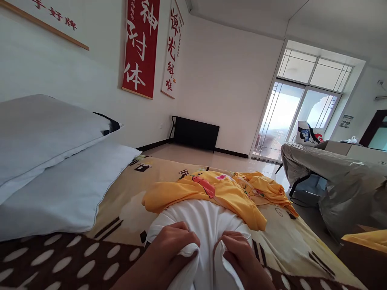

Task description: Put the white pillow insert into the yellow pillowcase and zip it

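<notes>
1. Blanket (302,237), printed, spreads beneath left hand (177,241) and right hand (237,249).
2. Pillows (60,189), white, stacked left of the left hand.
3. Rumpled yellow cloth (236,197), just beyond both hands, overlapping white cloth (208,229). Could slide off if that is tugged hard.
4. That white cloth: between and under both hands. May skew if pulled unevenly.
5. Both hands curled, each pinching a white edge; a loose pinch might slip.

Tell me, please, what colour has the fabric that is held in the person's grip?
The fabric is white where it shows; see the head view.
</notes>
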{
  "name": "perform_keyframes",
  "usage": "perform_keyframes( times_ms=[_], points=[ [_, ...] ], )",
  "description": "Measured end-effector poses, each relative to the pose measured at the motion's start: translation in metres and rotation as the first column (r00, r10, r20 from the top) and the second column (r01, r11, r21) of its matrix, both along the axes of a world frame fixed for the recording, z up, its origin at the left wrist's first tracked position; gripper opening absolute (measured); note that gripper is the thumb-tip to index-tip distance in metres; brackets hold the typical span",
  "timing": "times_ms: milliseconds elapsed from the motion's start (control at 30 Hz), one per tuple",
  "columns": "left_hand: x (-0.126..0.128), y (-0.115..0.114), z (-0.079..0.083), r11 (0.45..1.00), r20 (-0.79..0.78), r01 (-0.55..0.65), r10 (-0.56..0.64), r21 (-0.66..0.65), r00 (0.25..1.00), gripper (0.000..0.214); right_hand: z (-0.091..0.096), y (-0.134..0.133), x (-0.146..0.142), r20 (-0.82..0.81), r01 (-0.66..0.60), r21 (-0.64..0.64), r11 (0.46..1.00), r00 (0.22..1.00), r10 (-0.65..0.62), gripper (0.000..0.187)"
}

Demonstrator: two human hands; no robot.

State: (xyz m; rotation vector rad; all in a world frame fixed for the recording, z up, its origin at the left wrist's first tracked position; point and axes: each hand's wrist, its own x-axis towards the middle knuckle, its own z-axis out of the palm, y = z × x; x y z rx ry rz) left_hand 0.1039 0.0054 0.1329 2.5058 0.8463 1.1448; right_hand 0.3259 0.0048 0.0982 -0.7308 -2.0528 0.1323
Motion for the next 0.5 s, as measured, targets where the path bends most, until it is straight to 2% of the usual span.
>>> perform_keyframes(
  times_ms=[67, 167, 333, 400, 467, 500],
  points=[
    [0.010, 0.000, -0.002, 0.998, -0.027, 0.042, -0.040, 0.051, 0.999, 0.024, 0.001, -0.003, -0.008, 0.054, -0.025, 0.008, 1.000, 0.998, 0.024, 0.041],
    [0.021, 0.001, -0.007, 0.991, -0.022, 0.059, -0.057, 0.124, 0.998, 0.024, 0.000, -0.005, -0.014, 0.052, -0.019, 0.012, 1.000, 0.998, 0.018, 0.041],
    [0.012, 0.000, -0.010, 0.967, 0.011, -0.043, 0.042, 0.253, 0.999, 0.019, 0.000, -0.005, -0.013, 0.134, 0.005, -0.097, 0.995, 0.991, 0.008, 0.035],
    [0.002, -0.004, -0.004, 0.975, 0.021, -0.060, 0.057, 0.215, 0.998, 0.020, 0.005, -0.005, -0.012, 0.121, -0.013, -0.094, 0.995, 0.992, 0.024, 0.032],
    [-0.006, -0.010, 0.003, 0.991, 0.069, -0.098, 0.091, 0.095, 0.993, 0.023, 0.013, -0.006, -0.010, 0.075, -0.066, -0.076, 0.995, 0.995, 0.071, 0.027],
    [-0.008, -0.013, 0.005, 0.988, 0.113, -0.150, 0.146, 0.026, 0.983, 0.027, 0.017, -0.007, -0.009, 0.057, -0.099, -0.074, 0.992, 0.993, 0.103, 0.025]
  ],
)
